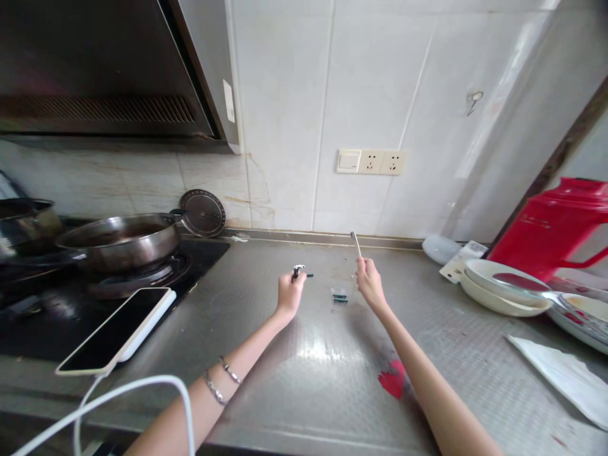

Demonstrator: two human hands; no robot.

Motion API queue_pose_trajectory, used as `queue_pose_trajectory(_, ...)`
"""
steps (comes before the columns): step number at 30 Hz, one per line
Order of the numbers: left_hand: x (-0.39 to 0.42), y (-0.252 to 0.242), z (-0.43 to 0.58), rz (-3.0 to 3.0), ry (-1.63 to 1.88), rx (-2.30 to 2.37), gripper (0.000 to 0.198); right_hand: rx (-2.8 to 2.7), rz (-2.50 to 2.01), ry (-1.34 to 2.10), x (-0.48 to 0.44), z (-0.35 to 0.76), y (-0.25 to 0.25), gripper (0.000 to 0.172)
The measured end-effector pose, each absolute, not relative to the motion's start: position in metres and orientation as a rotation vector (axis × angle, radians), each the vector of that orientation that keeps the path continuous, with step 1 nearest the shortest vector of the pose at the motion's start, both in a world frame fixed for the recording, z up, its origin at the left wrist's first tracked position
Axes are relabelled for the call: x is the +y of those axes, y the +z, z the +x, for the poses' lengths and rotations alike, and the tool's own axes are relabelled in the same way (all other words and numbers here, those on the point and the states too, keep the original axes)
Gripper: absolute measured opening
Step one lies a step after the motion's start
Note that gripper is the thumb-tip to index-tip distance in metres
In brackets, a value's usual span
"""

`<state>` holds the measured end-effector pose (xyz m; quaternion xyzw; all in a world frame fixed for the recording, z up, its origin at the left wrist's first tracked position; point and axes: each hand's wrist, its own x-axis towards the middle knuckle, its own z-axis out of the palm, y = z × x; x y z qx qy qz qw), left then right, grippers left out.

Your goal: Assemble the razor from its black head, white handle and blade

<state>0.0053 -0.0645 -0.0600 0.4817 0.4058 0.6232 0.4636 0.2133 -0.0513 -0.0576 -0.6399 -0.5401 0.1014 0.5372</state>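
In the middle of the head view, my left hand [289, 297] is closed around a small black-and-silver object [297, 272]. A short dark green piece [310, 275] sticks out to its right; I cannot make out its kind. My right hand [369, 282] grips a toothbrush [356, 244] by its thin white handle, with the dark-bristled head pointing up and away. Between the hands, two small dark green strips [340, 298] lie on the metal counter [304, 392], apparently with clear plastic around them.
A pan [121, 239] sits on the stove at left. A phone [118, 329] with a white cable [142, 382] lies near the counter edge. To the right are stacked bowls [503, 297], a red thermos [546, 234], a white paper sheet [560, 373] and a clear lid [441, 249].
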Motion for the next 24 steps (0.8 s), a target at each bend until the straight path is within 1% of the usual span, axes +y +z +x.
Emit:
queue_pose_trajectory(6,-0.065,-0.060,0.007,1.192,1.497,0.993,0.034,-1.329,-1.521,0.419,-0.066,0.199,-0.041,0.036)
queue_pose_trajectory(9,-0.067,-0.060,0.009,1.204,1.469,0.969,0.033,-1.432,-1.631,0.439,-0.079,0.185,-0.034,0.035)
queue_pose_trajectory(11,-0.069,-0.059,0.009,1.208,1.450,0.945,0.033,-1.559,-1.791,0.398,-0.087,0.175,-0.031,0.034)
queue_pose_trajectory(15,-0.071,-0.059,0.011,1.210,1.427,0.914,0.033,-1.770,-2.102,0.210,-0.100,0.157,-0.036,0.033)
queue_pose_trajectory(19,-0.071,-0.058,0.011,1.193,1.410,0.906,0.032,-1.945,-2.201,0.149,-0.107,0.143,-0.048,0.033)
queue_pose_trajectory(24,-0.071,-0.058,0.010,1.213,1.403,0.922,0.032,-2.018,-2.227,0.079,-0.108,0.134,-0.063,0.031)
